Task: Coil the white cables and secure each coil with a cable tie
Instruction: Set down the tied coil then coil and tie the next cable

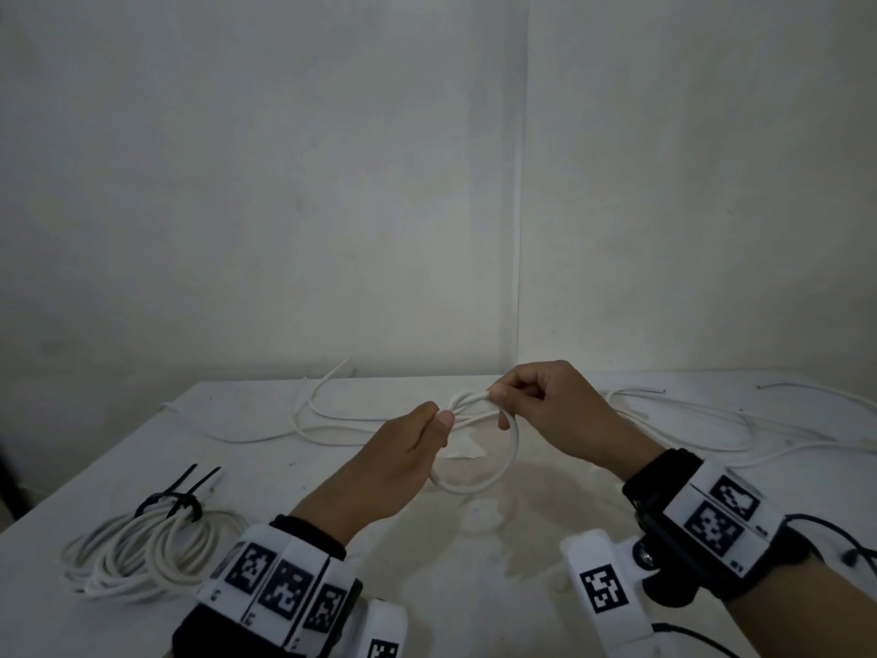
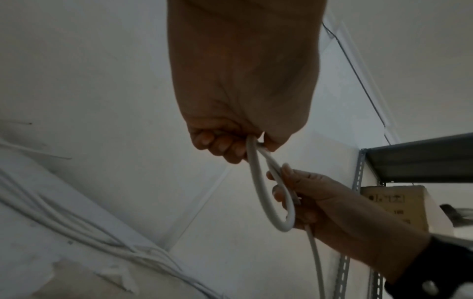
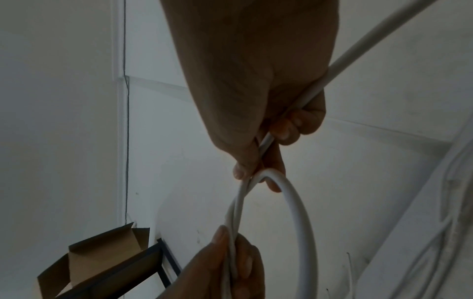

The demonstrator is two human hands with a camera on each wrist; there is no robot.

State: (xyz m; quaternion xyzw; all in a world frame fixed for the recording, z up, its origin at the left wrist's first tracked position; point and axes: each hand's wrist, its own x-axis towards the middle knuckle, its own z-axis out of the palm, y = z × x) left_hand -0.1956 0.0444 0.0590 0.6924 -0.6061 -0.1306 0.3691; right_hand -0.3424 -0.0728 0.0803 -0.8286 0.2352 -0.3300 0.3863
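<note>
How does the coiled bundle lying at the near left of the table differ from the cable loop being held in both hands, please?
The coiled bundle has many turns; the held loop has only one or two. The bundle is bound by black cable ties; the loop has none. The bundle rests on the table; the loop is pinched by the left hand and right hand. Both are white cable.

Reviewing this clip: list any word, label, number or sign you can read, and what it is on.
None can be read for certain.
Cardboard box on the metal shelf: printed symbols and digits, too blurred to read.
Left wristband and right wristband: black-and-white square marker patterns, with tiny marks too small to read.
</note>
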